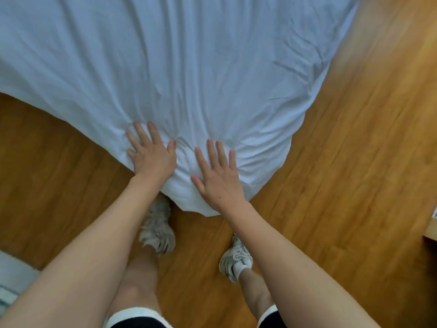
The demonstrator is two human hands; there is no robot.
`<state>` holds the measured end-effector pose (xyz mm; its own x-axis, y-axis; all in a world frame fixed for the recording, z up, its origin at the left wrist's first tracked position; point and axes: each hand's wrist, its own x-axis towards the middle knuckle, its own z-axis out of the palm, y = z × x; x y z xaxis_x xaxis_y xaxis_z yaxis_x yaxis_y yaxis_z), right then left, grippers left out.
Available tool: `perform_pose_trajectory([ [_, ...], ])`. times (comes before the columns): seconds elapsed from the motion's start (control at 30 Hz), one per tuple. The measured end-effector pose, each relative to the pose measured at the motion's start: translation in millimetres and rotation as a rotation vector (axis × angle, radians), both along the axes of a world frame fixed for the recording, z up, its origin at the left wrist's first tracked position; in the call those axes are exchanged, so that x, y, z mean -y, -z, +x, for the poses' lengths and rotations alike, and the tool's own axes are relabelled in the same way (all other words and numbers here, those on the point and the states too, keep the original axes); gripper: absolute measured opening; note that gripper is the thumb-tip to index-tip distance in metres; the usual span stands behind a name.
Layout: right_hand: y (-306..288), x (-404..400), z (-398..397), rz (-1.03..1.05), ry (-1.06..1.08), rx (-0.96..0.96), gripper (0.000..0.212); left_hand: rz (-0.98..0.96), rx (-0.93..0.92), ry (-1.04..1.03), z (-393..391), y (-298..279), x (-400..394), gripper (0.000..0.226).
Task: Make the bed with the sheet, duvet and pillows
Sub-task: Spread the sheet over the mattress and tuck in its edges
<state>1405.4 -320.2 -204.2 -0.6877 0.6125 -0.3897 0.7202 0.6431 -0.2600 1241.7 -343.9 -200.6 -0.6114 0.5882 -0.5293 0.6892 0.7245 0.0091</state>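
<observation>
Pressing the white sheet (189,67), both hands' fingers (144,133) lie straight, spread.

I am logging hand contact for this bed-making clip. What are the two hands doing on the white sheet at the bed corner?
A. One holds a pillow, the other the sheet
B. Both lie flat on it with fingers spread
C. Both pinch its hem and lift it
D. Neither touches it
B: the left hand and the right hand both press palm-down, fingers straight and spread, on the white sheet at the corner.
</observation>
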Motion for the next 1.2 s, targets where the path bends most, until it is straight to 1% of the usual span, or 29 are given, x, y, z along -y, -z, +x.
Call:
perform_pose_trajectory([
  [0.07, -2.5, 3.9, -3.9, 0.008, 0.071, -0.021, 0.064, -0.021, -0.029, 0.057, -5.2, -5.1, -1.7, 0.071],
  [0.13, -5.4, 9.0, -12.4, 0.051, 0.215, -0.078, 0.061, 0.016, -0.080, 0.170, -8.8, -13.0, 0.9, 0.071],
  [0.2, -5.0, 14.4, -38.8, 0.099, 0.351, -0.119, 0.059, 0.179, -0.109, 0.407, -32.4, -20.4, 8.0, 0.064],
  [0.27, -2.3, 6.9, -80.8, 0.142, 0.475, -0.108, 0.063, 0.351, -0.103, 0.642, -75.9, -20.9, 2.6, 0.055],
  [0.33, 2.7, -11.3, -139.8, 0.149, 0.616, -0.107, 0.068, 0.409, -0.073, 0.715, -135.4, -16.4, -12.3, 0.056],
  [0.37, 4.8, -20.3, -172.9, 0.130, 0.671, -0.098, 0.069, 0.397, -0.069, 0.721, -169.3, -12.3, -20.7, 0.059],
  [0.43, 9.6, -32.1, -241.3, 0.103, 0.685, -0.067, 0.070, 0.342, -0.078, 0.704, -244.4, -1.6, -33.2, 0.065],
  [0.53, 21.9, -40.9, -337.3, 0.124, 0.620, -0.038, 0.072, 0.254, -0.133, 0.719, -365.4, 14.6, -33.7, 0.071],
  [0.63, 29.9, -38.7, -427.5, 0.116, 0.500, -0.031, 0.070, 0.239, -0.174, 0.712, -467.6, 22.9, -17.5, 0.072],
  [0.67, 33.1, -33.6, -457.6, 0.096, 0.445, -0.036, 0.069, 0.233, -0.193, 0.674, -492.7, 24.8, -10.8, 0.071],
  [0.73, 33.3, -17.2, -511.7, 0.066, 0.343, -0.061, 0.070, 0.214, -0.200, 0.509, -531.4, 28.8, 5.4, 0.068],
  [0.8, 27.4, 0.2, -550.0, 0.035, 0.254, -0.058, 0.069, 0.133, -0.112, 0.284, -563.7, 32.6, 23.2, 0.078],
  [0.83, 23.9, 5.9, -560.4, 0.002, 0.224, -0.041, 0.068, 0.089, -0.064, 0.218, -574.3, 32.5, 32.5, 0.084],
  [0.87, 19.5, 9.1, -564.8, -0.032, 0.210, -0.035, 0.066, 0.070, -0.040, 0.202, -580.3, 30.2, 40.7, 0.086],
  [0.9, 13.3, 10.2, -563.8, -0.053, 0.205, -0.049, 0.064, 0.095, -0.039, 0.205, -581.3, 26.0, 47.1, 0.082],
  [0.97, 0.5, 11.5, -549.5, -0.029, 0.187, -0.092, 0.061, 0.235, -0.063, 0.218, -570.3, 14.2, 50.3, 0.067],
  [1.03, -10.0, 14.4, -524.0, 0.039, 0.197, -0.124, 0.060, 0.369, -0.077, 0.252, -546.0, 0.7, 44.1, 0.061],
  [1.1, -15.3, 15.2, -492.3, 0.102, 0.323, -0.145, 0.059, 0.444, -0.073, 0.358, -514.3, -12.1, 30.7, 0.060],
  [1.2, -16.3, 6.7, -436.3, 0.182, 0.584, -0.144, 0.058, 0.468, -0.031, 0.629, -460.9, -19.6, 4.7, 0.055],
])
